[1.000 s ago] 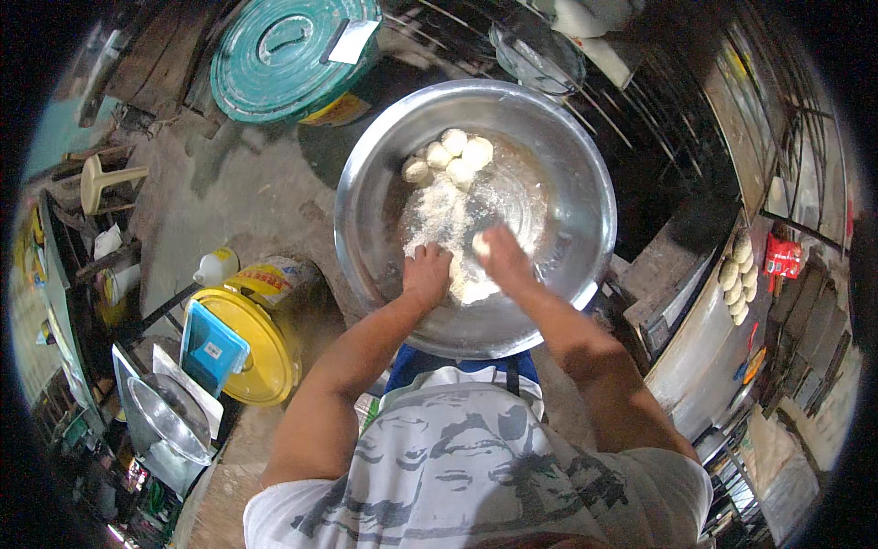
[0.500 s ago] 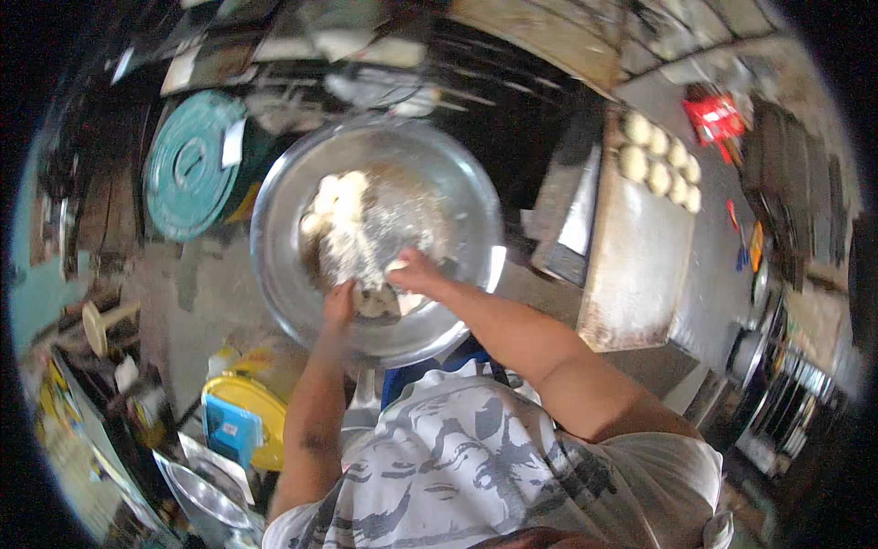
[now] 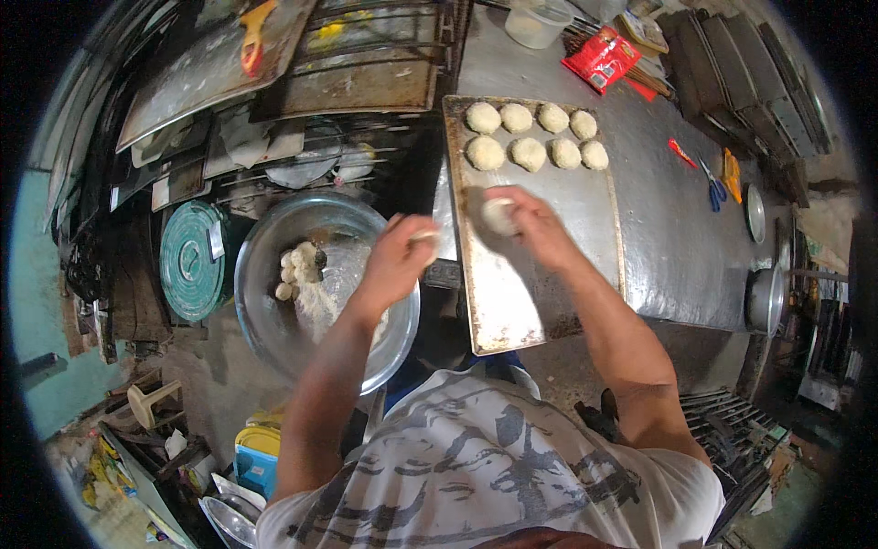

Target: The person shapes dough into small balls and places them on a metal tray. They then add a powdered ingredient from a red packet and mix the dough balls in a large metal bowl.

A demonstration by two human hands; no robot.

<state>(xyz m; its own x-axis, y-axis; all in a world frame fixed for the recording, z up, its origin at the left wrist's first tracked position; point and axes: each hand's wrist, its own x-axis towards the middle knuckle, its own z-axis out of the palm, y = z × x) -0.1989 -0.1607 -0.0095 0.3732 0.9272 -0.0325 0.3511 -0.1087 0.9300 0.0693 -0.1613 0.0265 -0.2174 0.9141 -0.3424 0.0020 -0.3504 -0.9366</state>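
Note:
My right hand [image 3: 540, 229] is closed on a dough ball [image 3: 499, 216], held over the near-left part of a metal baking tray [image 3: 498, 306]. Several round, coated dough balls [image 3: 529, 154] sit in two rows at the tray's far end. Between the tray and a large steel bowl [image 3: 245, 306], my left hand [image 3: 400, 261] has its fingers curled round a pale piece of dough [image 3: 424, 236], of which only part shows. In the bowl, more small dough balls [image 3: 291, 270] are heaped beside loose pale flour [image 3: 315, 306].
The tray lies on a metal table [image 3: 668, 247] with a red packet [image 3: 601, 59], scissors [image 3: 712, 186] and a clear plastic tub [image 3: 538, 23]. A green round lid [image 3: 192, 256] is left of the bowl. Racks with dark trays [image 3: 357, 82] stand at the back.
Both hands have come up out of the bowl and moved right, the right one over the tray with a dough ball. The view has turned toward the table.

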